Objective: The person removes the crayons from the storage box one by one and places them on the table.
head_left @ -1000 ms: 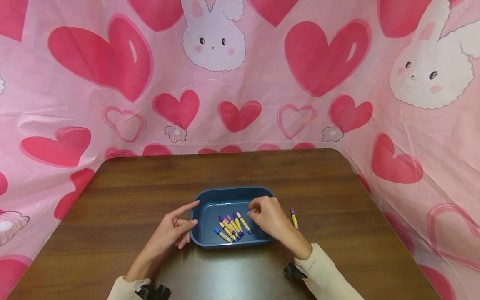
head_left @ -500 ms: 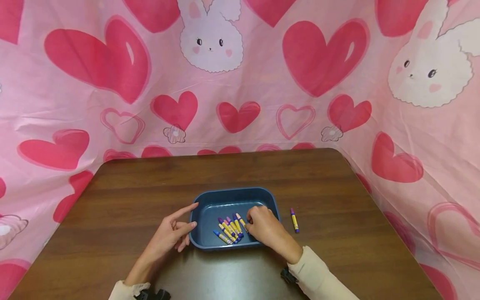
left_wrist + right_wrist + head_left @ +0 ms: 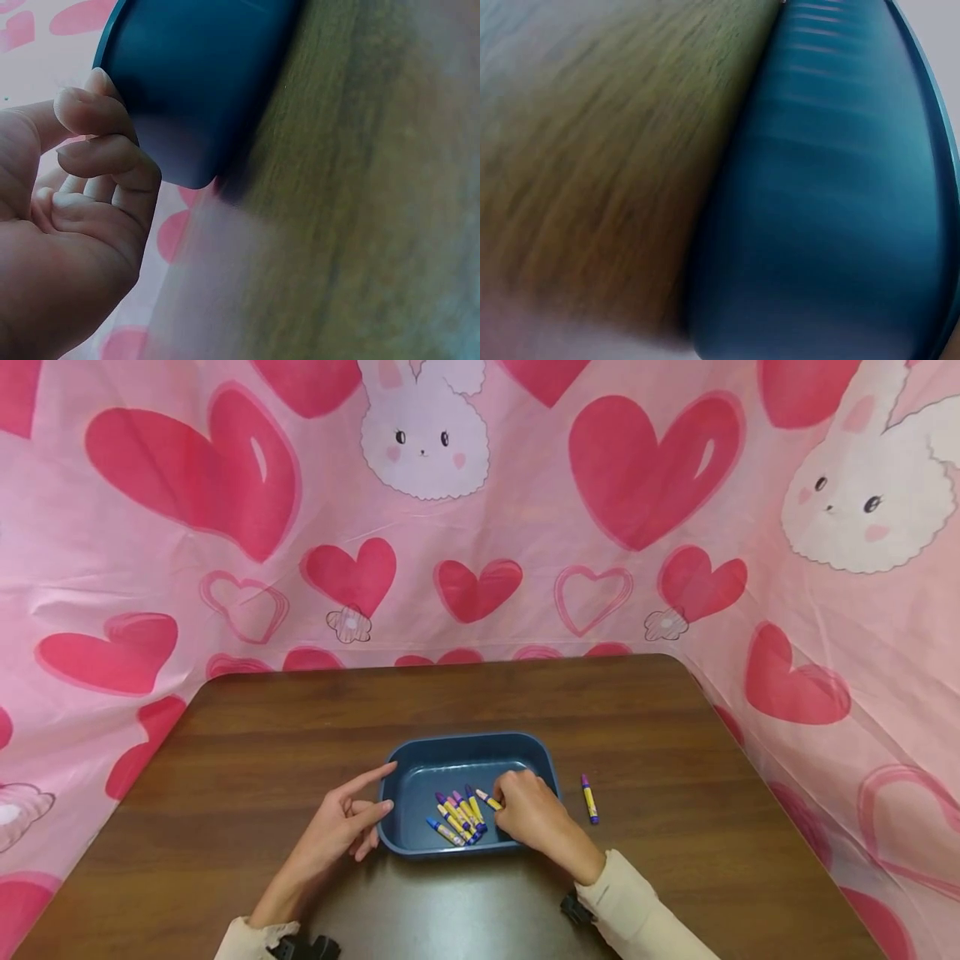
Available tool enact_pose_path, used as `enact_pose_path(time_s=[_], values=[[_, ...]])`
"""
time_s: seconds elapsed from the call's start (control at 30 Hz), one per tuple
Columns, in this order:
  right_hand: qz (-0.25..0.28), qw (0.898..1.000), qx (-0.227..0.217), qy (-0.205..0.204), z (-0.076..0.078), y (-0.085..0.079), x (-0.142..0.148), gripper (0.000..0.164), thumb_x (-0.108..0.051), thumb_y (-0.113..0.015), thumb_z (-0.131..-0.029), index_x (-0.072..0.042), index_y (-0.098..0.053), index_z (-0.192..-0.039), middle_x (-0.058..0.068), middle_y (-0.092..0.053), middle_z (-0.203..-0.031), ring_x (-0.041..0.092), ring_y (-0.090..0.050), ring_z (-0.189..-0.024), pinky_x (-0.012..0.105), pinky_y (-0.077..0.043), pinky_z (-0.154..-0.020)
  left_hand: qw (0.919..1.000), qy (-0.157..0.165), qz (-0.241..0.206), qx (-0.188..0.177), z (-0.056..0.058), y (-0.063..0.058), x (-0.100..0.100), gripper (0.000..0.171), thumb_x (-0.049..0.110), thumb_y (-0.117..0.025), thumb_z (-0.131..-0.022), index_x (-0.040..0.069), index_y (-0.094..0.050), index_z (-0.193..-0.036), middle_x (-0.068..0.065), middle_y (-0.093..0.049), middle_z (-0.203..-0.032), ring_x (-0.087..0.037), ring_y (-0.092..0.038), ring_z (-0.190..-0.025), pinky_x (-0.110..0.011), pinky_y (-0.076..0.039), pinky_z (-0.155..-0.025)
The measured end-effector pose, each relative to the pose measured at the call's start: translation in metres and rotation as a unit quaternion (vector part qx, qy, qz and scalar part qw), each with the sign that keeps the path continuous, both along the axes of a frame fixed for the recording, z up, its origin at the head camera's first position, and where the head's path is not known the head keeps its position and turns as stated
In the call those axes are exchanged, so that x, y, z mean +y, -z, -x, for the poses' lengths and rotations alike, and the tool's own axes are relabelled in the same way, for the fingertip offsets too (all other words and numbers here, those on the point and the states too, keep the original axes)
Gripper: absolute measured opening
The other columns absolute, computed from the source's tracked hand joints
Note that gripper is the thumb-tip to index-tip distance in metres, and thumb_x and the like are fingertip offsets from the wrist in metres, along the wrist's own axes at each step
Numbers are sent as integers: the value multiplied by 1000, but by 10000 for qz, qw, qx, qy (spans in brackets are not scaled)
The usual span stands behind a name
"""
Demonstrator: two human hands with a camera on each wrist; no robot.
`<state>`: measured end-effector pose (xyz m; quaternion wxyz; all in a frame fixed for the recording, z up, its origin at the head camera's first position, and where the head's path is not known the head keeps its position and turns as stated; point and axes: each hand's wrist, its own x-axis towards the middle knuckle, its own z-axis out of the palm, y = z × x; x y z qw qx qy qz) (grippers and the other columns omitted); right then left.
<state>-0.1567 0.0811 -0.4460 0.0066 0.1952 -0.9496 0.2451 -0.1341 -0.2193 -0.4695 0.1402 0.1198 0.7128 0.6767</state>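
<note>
A dark blue rectangular tray (image 3: 450, 748) holds a loose heap of crayons (image 3: 453, 814) in yellow and blue wrappers. My left hand (image 3: 339, 820) is at its left end, the extended index finger and thumb touching the rim at two spots while the other fingers bend loosely; the left wrist view shows this hand (image 3: 90, 187) beside the tray wall (image 3: 202, 82). Inside the right half, my right hand (image 3: 534, 810) pinches a pale-tipped crayon (image 3: 490, 800) by its lower end. The hand covers that end. In the right wrist view the tray's outer wall (image 3: 825, 202) hides the fingers.
One purple-tipped crayon (image 3: 589, 799) lies on the brown wooden table (image 3: 660, 743), right of the tray. A pink cloth (image 3: 525, 518) with hearts and rabbits hangs behind the table and along both sides.
My right hand has come down and left into the tray. The pale-tipped crayon has turned to a flatter angle at its fingers. The left hand stays at the rim.
</note>
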Motion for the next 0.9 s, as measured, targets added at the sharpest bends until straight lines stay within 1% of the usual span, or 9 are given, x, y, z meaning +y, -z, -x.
enact_pose_path(time_s=[0.1,0.2,0.33,0.5,0.57,0.73,0.8,0.9], values=[[-77,9999,27,139,0,-1,-1,32,0,-71,-75,-13,-50,-55,-6,-31,-57,10,-31,-52,26,-21,-45,10000,-25,52,6,0,-1,0,61,17,-64,-98,9,-38,-153,-14,-58,-60,-18,-48,-40,-27,-42,-40],[-117,9998,41,185,0,-1,-1,32,-2,-73,-78,-14,-53,-57,-4,-37,-58,11,-35,-52,26,-24,-44,10000,-11,-2,13,1,-1,0,61,16,-63,-99,9,-37,-153,-13,-59,-60,-18,-48,-40,-27,-41,-40],[-105,9998,15,163,-1,0,-1,29,-4,-75,-80,-14,-57,-59,-3,-45,-60,12,-41,-53,25,-31,-44,9999,36,-153,-27,0,0,0,60,14,-62,-99,7,-35,-153,-9,-59,-60,-16,-48,-41,-23,-42,-41],[-98,9999,115,73,-2,3,0,24,-1,-74,-78,-13,-61,-62,-4,-50,-61,11,-45,-55,25,-37,-47,9998,21,-170,-122,-1,1,1,61,15,-62,-99,7,-35,-154,-6,-60,-60,-14,-49,-41,-22,-42,-42],[-93,9998,161,58,-2,4,1,24,0,-74,-78,-13,-61,-61,-4,-49,-60,11,-45,-55,25,-37,-47,9997,8,-177,-139,-2,1,1,61,15,-62,-99,7,-35,-154,-6,-60,-60,-14,-49,-41,-21,-41,-42],[-6,10000,-2,92,-1,3,0,27,-1,-73,-80,-12,-61,-59,-3,-47,-57,12,-43,-52,24,-31,-44,9998,20,-207,-74,-3,0,1,60,14,-61,-100,6,-35,-153,-6,-60,-60,-14,-49,-41,-22,-41,-41],[29,10000,-25,91,0,3,0,26,-2,-74,-81,-12,-62,-59,-3,-47,-58,11,-42,-52,23,-31,-43,9998,30,-216,-32,-2,0,1,59,13,-60,-100,5,-35,-153,-6,-60,-59,-15,-49,-41,-23,-40,-40],[152,9999,-3,-7,1,1,1,27,-2,-73,-81,-12,-63,-58,-4,-45,-57,9,-41,-50,23,-31,-43,9998,28,-216,-4,-1,0,1,59,13,-60,-100,5,-35,-153,-6,-60,-59,-14,-49,-41,-23,-40,-40]])
